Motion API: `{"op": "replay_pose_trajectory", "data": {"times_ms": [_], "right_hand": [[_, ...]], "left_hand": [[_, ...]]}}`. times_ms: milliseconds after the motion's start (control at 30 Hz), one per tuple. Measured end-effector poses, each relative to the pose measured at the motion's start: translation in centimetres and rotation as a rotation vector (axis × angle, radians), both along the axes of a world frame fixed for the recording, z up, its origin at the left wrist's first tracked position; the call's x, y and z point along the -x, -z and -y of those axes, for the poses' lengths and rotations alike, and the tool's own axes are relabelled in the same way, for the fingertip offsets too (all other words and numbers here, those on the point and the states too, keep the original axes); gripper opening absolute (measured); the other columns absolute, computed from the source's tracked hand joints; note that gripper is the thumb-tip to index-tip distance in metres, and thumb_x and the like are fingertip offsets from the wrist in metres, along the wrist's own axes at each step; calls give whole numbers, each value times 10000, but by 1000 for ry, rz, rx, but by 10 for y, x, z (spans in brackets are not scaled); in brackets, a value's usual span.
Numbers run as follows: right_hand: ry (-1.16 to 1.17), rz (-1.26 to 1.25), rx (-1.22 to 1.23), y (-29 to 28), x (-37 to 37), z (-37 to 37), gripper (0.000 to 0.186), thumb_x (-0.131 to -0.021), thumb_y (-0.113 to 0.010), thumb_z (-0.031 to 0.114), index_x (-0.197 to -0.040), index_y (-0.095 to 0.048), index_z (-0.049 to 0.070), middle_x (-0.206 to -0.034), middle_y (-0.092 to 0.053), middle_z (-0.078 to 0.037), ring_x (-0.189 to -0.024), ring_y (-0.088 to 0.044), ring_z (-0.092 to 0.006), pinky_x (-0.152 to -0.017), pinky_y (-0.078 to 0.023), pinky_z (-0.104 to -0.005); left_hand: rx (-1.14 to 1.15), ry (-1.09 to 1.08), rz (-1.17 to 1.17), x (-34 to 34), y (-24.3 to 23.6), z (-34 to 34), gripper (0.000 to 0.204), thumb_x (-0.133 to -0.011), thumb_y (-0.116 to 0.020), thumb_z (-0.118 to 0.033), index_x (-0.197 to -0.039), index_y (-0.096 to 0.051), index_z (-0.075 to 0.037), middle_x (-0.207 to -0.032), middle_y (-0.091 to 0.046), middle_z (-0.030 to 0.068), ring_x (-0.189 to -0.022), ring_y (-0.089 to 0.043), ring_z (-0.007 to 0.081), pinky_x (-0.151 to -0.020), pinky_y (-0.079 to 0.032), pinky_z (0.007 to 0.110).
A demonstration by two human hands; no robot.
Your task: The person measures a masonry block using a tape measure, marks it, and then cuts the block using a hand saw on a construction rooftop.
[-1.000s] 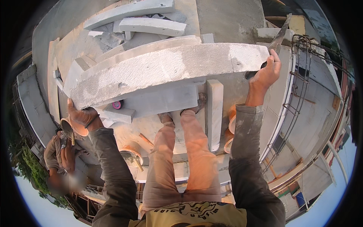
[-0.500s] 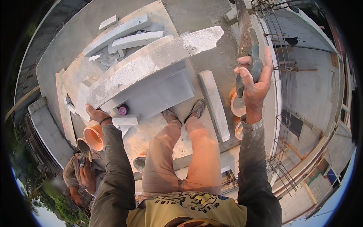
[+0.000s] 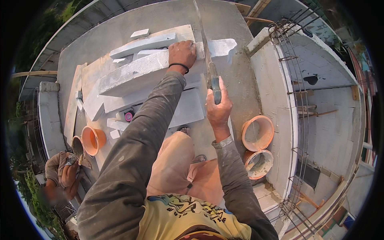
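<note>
My left hand (image 3: 182,55) grips the top of a long, pale aerated-concrete block (image 3: 132,73), toward its right part, with fingers curled over it; a dark band is on the wrist. My right hand (image 3: 219,105) holds the dark handle of a handsaw (image 3: 207,50), whose long blade stands across the block just right of my left hand. Beneath the block lie more pale slabs (image 3: 186,106), with a small pink-and-black round object (image 3: 129,116) beside them. Behind it are several cut strips (image 3: 142,40) on a board.
Orange buckets (image 3: 94,140) stand at lower left, near a crouching co-worker (image 3: 60,176). Two more buckets (image 3: 257,134) are at my right, beside a block wall (image 3: 276,108) with long rebar cages (image 3: 298,120) along it. A low wall (image 3: 48,112) runs along the left.
My left hand has moved from the block's left end to its right part. My right hand and the saw have swung left, bringing the blade over the block.
</note>
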State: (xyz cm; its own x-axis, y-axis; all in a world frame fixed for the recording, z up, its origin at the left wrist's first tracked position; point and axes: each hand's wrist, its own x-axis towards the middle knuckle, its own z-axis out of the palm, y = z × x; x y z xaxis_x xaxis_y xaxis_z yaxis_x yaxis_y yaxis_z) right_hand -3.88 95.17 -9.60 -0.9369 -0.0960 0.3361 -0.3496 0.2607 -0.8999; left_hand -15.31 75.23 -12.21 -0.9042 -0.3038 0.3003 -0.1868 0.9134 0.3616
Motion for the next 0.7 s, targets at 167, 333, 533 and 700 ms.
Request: {"op": "replay_pose_trajectory", "data": {"times_ms": [167, 333, 533, 700], "right_hand": [[-27, 54, 34, 19, -2, -10, 468, -931, -628, 77, -1383, -547, -12, -766, -654, -40, -575, -584, -84, -528, -514, -273], [-57, -57, 60, 41, -3, -14, 493, -908, -638, 55, -1384, -540, -28, -842, -683, -78, -631, -618, -107, -576, -528, -286], [-50, -228, 8, 70, -15, -16, 528, -903, -633, 42, -1406, -502, -48, -957, -713, -155, -737, -694, -181, -669, -566, -321], [26, -312, 32, 78, -22, -5, 505, -921, -641, 78, -1399, -520, -30, -976, -727, -176, -804, -723, -213, -688, -578, -338]], "left_hand": [[-13, -14, 64, 0, 0, -6, 415, -975, -516, -432, -1123, -708, -96, -1060, -718, 166, -1049, -656, 346, -914, -471, 469], [79, -32, 30, -3, -2, -8, 473, -975, -492, -499, -1139, -720, -118, -1086, -720, 169, -1070, -658, 347, -920, -471, 473], [55, -71, 50, -7, 0, -15, 477, -982, -473, -505, -1170, -722, -144, -1140, -709, 170, -1097, -649, 341, -983, -434, 453], [14, -54, 127, -6, -4, -10, 475, -981, -460, -501, -1169, -722, -152, -1149, -705, 169, -1123, -637, 330, -981, -427, 447]]}}
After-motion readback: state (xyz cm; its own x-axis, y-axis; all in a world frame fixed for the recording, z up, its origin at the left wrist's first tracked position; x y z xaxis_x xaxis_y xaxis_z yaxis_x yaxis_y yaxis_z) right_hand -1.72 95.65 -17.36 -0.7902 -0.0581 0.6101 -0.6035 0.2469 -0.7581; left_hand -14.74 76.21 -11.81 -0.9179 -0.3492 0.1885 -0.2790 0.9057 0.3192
